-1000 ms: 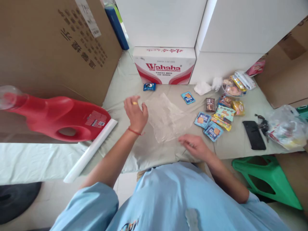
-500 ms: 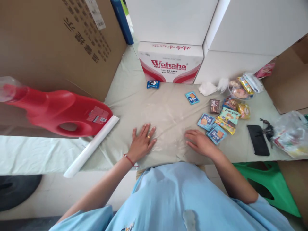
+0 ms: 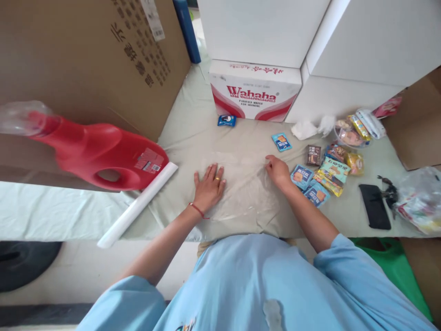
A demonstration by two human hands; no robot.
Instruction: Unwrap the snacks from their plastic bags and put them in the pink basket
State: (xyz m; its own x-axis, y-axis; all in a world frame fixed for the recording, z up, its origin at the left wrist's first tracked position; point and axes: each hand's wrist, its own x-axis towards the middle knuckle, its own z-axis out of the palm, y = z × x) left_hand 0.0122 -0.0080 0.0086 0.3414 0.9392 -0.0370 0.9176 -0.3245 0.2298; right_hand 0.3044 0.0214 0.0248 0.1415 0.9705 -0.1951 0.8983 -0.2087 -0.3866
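Note:
A clear plastic sheet, perhaps a flat bag (image 3: 246, 195), lies wrinkled on the cloth-covered table in front of me. My left hand (image 3: 208, 188) rests flat on its left side, fingers spread, with a ring on one finger. At the sheet's right upper edge, my right hand (image 3: 277, 171) has its fingers closed in a pinch, seemingly on the thin plastic. Beyond that hand lies a small blue snack packet (image 3: 281, 142). To its right are more blue packets (image 3: 302, 177), a brown cocoa packet (image 3: 313, 155) and a pale green snack packet (image 3: 334, 171).
A red detergent bottle (image 3: 103, 149) and a white roll (image 3: 138, 207) are at the left, by a large cardboard box (image 3: 86, 59). The Wahaba carton (image 3: 255, 99) stands at the back. A black phone (image 3: 375, 207) and a plastic bag (image 3: 420, 197) lie right.
My right hand has moved forward and slightly left, going from spread fingers to a pinch. My left hand stays flat but has shifted slightly forward. The whole view has shifted a little.

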